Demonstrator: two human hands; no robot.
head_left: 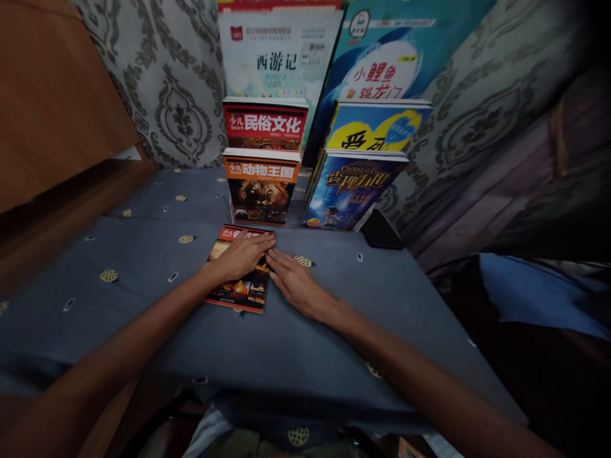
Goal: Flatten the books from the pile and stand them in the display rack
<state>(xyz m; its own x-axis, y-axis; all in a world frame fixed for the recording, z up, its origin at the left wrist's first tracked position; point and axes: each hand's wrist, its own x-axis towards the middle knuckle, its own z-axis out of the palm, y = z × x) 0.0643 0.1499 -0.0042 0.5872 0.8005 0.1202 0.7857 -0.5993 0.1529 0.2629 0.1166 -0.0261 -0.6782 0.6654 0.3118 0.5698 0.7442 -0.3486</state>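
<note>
A thin orange-red book (pixel 236 280) lies flat on the blue-grey patterned cloth (pixel 143 267) that covers the table, slightly left of the middle. Its long axis runs away from the person, tilted a little to the right at the far end, and its title band sits at the far edge, so the top of the cover points toward the wall.

The left hand (pixel 243 254) rests palm down on the upper half of the cover, fingers flat and together, pressing rather than gripping. The right hand (pixel 298 286) lies flat on the cloth just beside the book's right edge, fingers stretched out, with the fingertips (pixel 273 257) touching that edge; it holds nothing.

Behind the book, 2 stepped rows of books stand upright with covers facing the person. On the left, a lion-cover book (pixel 261 186) is in front, a red-titled book (pixel 265 124) is behind it, and a white book (pixel 279 57) is at the back. On the right, a dark blue book (pixel 353 191) is in front, a yellow and blue one (pixel 377 124) is behind, and a teal one (pixel 396 57) is at the rear. I cannot tell whether a rack holds them.
</note>
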